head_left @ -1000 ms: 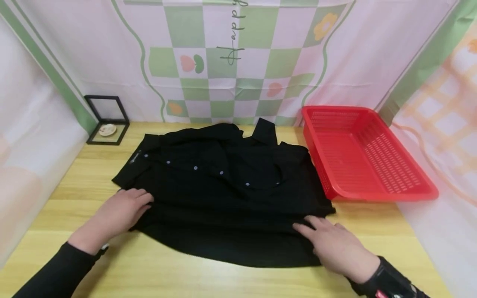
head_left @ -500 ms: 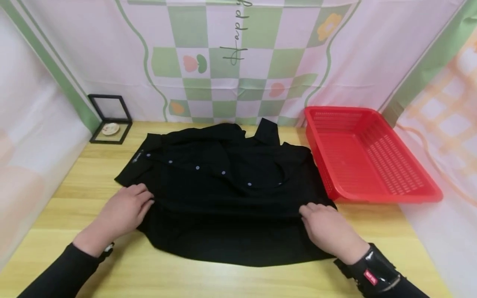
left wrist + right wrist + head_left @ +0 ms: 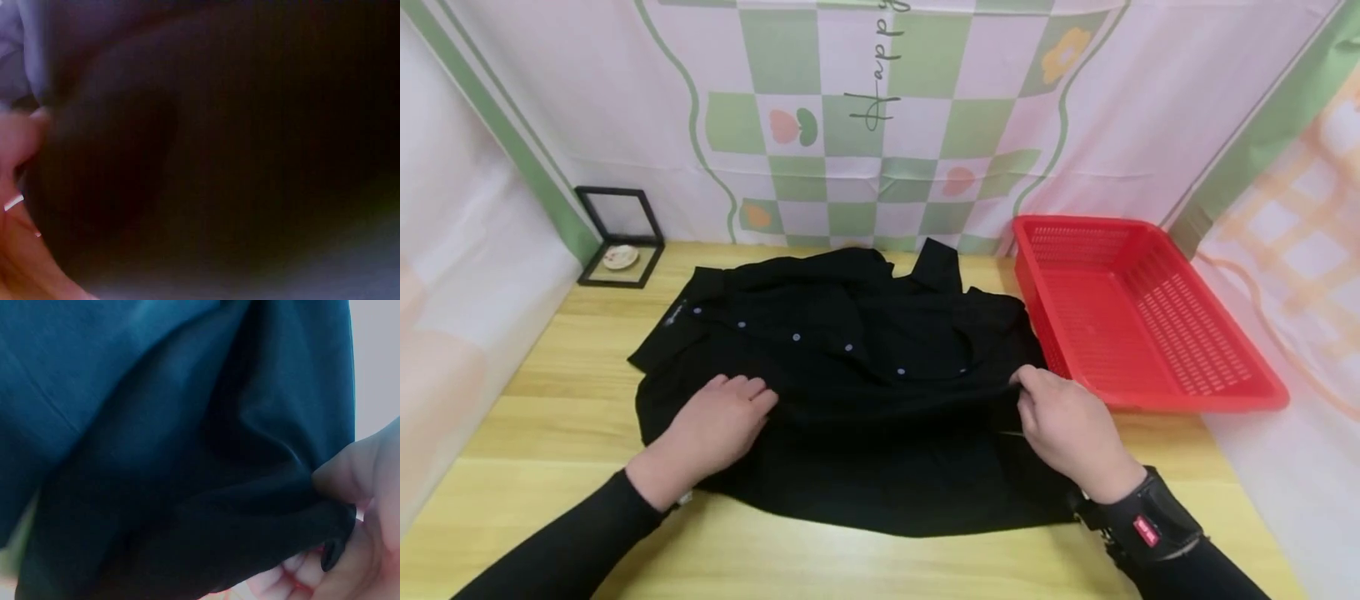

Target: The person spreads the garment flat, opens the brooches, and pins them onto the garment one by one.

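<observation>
A black button-up shirt lies spread on the wooden table, its row of pale buttons running across the upper part. My left hand is over its left portion, fingers bent and gripping the cloth; the fingertips are mostly hidden. In the left wrist view, dark fabric fills most of the picture beside the fingers. My right hand pinches the shirt's right side between thumb and fingers, raising a fold. The right wrist view shows the thumb pressing the bunched cloth from above, with fingers beneath.
A red plastic basket stands at the right, close beside the shirt. At the back left is a small black frame holding a round pale item. A patterned curtain hangs behind the wooden table.
My left hand has moved right, farther in over the shirt. My right hand has gone up and away from me, now pinching and lifting the cloth's right side.
</observation>
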Tool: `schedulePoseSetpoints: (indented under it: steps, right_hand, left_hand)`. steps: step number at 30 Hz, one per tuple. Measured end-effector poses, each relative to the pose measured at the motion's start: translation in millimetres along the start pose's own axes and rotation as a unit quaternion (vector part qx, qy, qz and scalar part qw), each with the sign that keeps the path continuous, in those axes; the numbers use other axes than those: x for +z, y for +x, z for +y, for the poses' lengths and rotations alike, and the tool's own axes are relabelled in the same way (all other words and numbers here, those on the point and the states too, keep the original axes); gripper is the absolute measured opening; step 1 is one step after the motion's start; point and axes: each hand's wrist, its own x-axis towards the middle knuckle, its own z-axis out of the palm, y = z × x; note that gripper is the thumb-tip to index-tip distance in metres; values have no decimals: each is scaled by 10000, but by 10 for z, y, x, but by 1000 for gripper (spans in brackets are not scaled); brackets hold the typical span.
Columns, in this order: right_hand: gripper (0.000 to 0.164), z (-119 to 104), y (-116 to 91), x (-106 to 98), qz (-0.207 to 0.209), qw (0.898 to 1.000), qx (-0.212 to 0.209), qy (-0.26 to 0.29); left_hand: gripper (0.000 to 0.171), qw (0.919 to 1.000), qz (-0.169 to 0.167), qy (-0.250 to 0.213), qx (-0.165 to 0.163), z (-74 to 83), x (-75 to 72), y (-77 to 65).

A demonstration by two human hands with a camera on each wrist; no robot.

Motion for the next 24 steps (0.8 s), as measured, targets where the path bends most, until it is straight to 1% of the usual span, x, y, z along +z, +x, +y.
schedulePoseSetpoints:
  steps: [2, 3, 4, 7, 10, 12, 15, 19, 21, 24]
  right_hand:
    - [12, 3, 17, -19, 29, 9999, 99, -7]
    - [12, 6, 26, -28, 41, 9999, 125, -14]
    - [13, 8, 35, -37, 41, 9999, 157, -13]
    - [12, 8, 56, -59, 30, 9998, 177, -20]
    - [12, 8, 71, -66, 31, 9997, 237, -14]
    - [12, 14, 80, -68, 26, 9995, 309, -25]
    - [12, 25, 96, -75, -10, 9992, 408, -44]
    - [10, 32, 111, -87, -59, 9989, 452, -50]
    - [10, 31, 112, -94, -48, 9989, 458, -58]
    - [10, 23, 115, -113, 52, 9987, 509, -21]
  left_hand:
    - [6, 9993, 92, -320, -175, -76, -46, 30]
    - [4, 9982, 137, -526, -266, -111, -72, 38]
    - [5, 9964, 152, -747, -376, -142, -98, 45]
    - [14, 9890, 204, -1323, -628, -203, -153, 74]
    - [21, 9834, 288, -1650, -695, -221, -158, 113]
    - [21, 9842, 352, -1636, -579, -223, -140, 128]
    - [21, 9875, 364, -1492, -365, -221, -109, 129]
    - [35, 9919, 294, -1225, -136, -235, -78, 120]
    - [34, 9940, 296, -1056, -20, -245, -69, 126]
    - [23, 9962, 409, -757, 101, -253, -72, 137]
